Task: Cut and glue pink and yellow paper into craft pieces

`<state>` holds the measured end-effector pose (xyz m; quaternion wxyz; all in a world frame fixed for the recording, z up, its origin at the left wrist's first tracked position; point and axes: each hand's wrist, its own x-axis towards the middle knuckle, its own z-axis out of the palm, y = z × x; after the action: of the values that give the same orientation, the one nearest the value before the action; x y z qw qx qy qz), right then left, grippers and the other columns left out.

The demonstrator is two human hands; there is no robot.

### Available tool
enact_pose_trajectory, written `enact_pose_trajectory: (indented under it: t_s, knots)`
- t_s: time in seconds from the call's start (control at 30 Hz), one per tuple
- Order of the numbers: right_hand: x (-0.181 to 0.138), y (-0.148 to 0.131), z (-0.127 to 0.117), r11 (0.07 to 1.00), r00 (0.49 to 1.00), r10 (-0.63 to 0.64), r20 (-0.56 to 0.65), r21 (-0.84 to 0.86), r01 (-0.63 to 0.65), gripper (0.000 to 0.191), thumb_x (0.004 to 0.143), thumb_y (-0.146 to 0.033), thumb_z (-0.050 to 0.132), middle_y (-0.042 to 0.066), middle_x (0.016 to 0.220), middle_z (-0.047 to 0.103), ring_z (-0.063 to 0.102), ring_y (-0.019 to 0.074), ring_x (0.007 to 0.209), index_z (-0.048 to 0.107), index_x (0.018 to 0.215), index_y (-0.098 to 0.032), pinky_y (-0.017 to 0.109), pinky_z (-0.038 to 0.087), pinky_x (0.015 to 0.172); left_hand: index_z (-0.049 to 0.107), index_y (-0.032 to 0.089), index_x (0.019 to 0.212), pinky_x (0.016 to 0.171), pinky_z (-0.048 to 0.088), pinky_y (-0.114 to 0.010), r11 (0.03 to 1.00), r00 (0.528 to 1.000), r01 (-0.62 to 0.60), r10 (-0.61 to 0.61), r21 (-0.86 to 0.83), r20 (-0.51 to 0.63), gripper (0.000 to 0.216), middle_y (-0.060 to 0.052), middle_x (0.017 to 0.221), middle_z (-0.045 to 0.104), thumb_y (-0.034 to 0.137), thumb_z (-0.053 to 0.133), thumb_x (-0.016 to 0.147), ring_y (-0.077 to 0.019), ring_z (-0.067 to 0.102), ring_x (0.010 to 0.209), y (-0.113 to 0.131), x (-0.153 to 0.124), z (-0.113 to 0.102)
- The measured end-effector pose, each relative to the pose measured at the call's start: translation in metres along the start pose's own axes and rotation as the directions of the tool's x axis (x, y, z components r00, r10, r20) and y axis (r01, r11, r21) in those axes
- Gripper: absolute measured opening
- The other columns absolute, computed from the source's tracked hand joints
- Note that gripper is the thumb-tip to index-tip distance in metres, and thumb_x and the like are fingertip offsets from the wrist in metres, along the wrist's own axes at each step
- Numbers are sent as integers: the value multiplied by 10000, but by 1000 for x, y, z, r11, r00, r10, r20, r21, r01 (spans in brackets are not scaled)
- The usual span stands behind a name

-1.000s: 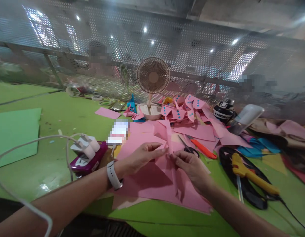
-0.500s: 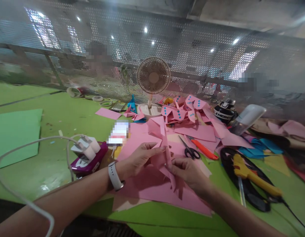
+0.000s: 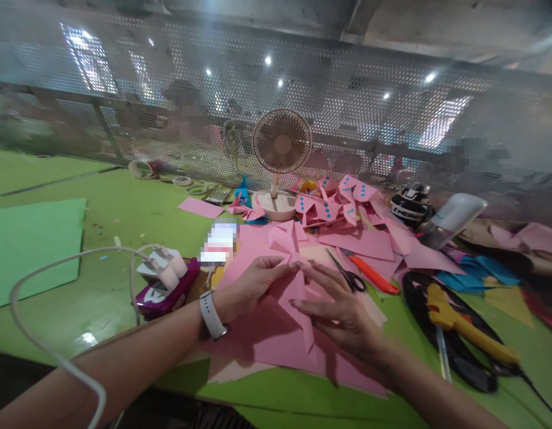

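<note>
A folded pink paper piece [image 3: 290, 280] lies over larger pink sheets [image 3: 262, 330] on the green table [image 3: 101, 286]. My left hand [image 3: 251, 285], with a white watch on its wrist, pinches the upper edge of the folded piece. My right hand [image 3: 342, 310] rests on its right side with the fingers stretched out and spread, pressing the paper flat.
Scissors [image 3: 347, 275] and an orange-handled cutter [image 3: 374, 277] lie just right of my hands. A yellow glue gun [image 3: 463, 325] rests on a black pad. A small fan [image 3: 280, 161], a pile of folded pink shapes [image 3: 333, 199], a purple box with white chargers [image 3: 166, 280] and a green sheet [image 3: 30, 244] stand around.
My right hand let go of its pinch on the fold and opened flat over the paper. The folded piece came down onto the sheets. The view shifted slightly.
</note>
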<state>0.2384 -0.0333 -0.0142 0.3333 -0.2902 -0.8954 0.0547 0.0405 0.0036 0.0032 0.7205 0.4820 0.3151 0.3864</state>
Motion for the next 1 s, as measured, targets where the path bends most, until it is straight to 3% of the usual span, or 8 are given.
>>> enact_pose_trajectory:
  t_s: [0.1,0.23,0.37,0.47,0.57,0.63,0.77,1.0]
  knots:
    - [0,0,2,998,999,28,17,63,-29,316,798,-206,611,8,1413,375,246,244,1322,637,1072,-363,497,342,1010,627,152,706,420,238,-200,1000,1000,4,-4,22,7,265,62,476,451,412,670,729,-53,338,427,0,-1,1]
    - [1,-4,4,954,983,180,28,240,-182,231,820,-317,588,-7,1432,342,211,241,1337,655,1035,-367,512,315,1025,622,158,707,398,206,-207,998,1000,7,-6,63,-5,262,65,477,448,415,648,750,-49,300,405,0,-2,1]
    - [1,-8,8,826,921,389,4,442,-351,190,820,-390,568,-4,1457,278,280,240,1309,697,947,-333,460,365,1002,625,154,709,389,194,-211,998,997,11,-6,65,-82,250,61,489,461,399,673,729,-51,314,410,-3,-1,0]
    - [0,-7,10,721,867,497,43,536,-439,210,817,-418,564,42,1391,372,375,226,1253,713,890,-290,405,394,974,633,159,740,427,281,-200,1000,997,20,-21,-9,-71,231,34,569,550,386,675,731,-62,421,462,-7,-1,1]
    - [1,-6,10,689,840,538,73,537,-487,264,839,-434,527,66,1235,513,459,216,1164,712,817,-248,377,397,948,644,163,759,516,377,-207,997,999,17,-19,-76,-30,204,2,679,629,355,697,716,-86,521,556,-10,-2,3]
    - [1,-4,10,666,826,557,92,544,-510,309,859,-446,485,60,1051,599,550,188,989,696,800,-228,334,438,863,656,164,773,544,394,-208,997,999,-8,5,-75,-35,192,-4,707,647,331,718,699,-89,538,583,-12,-2,3]
    - [0,-2,14,617,781,609,139,535,-577,357,856,-480,459,20,706,600,555,159,737,659,760,-200,266,451,669,677,162,821,562,392,-201,999,999,-34,33,-39,-15,192,-18,739,663,322,704,719,-88,548,604,-16,-1,1]
    - [2,-8,10,606,750,643,155,497,-621,378,865,-466,440,12,660,544,516,151,700,574,657,-180,243,392,590,689,175,878,572,375,-209,999,1000,-28,28,23,-1,208,-31,792,668,330,677,740,-95,534,625,-18,-2,2]
